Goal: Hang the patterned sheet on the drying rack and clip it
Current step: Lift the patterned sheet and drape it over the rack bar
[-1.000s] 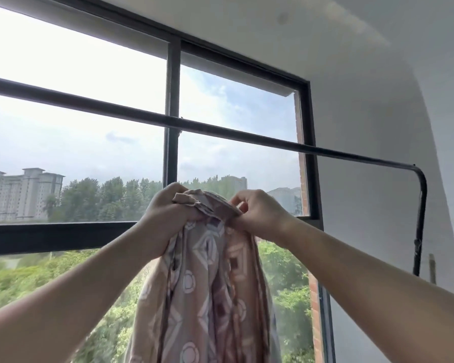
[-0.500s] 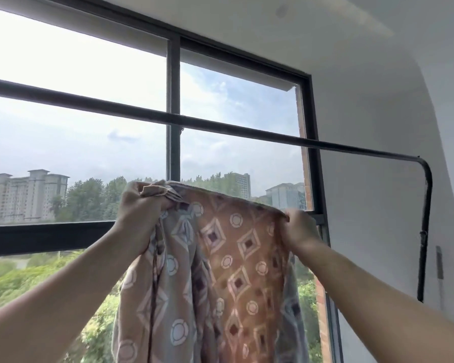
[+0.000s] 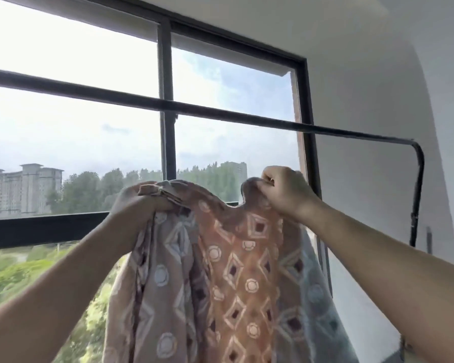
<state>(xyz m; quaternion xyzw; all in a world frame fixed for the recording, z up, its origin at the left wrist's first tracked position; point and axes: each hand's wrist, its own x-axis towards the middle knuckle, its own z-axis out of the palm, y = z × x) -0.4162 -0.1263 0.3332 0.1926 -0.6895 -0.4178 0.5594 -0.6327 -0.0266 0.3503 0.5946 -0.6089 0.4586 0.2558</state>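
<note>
The patterned sheet point(image 3: 236, 271) is held up in front of the window point(image 3: 165, 61), below the drying rack point(image 3: 247, 120) and not yet over it. The left hand point(image 3: 144, 205) grips a bunched corner of the cloth, fingers curled round the folds. The right hand point(image 3: 286, 192) pinches the top edge further along, fingers closed on the fabric. Between the two hands the upper edge dips in a shallow curve, and the rest hangs down in loose folds out of the bottom of the view.

The rack's dark top bar runs across the view above both hands, sloping down to the right. It ends in a rounded bend point(image 3: 418, 158) and drops as an upright just beside the white wall point(image 3: 364, 87). Open air lies between the sheet's upper edge and the bar along its whole length. The right hand is well short of the bend, with free bar on both sides of it.
</note>
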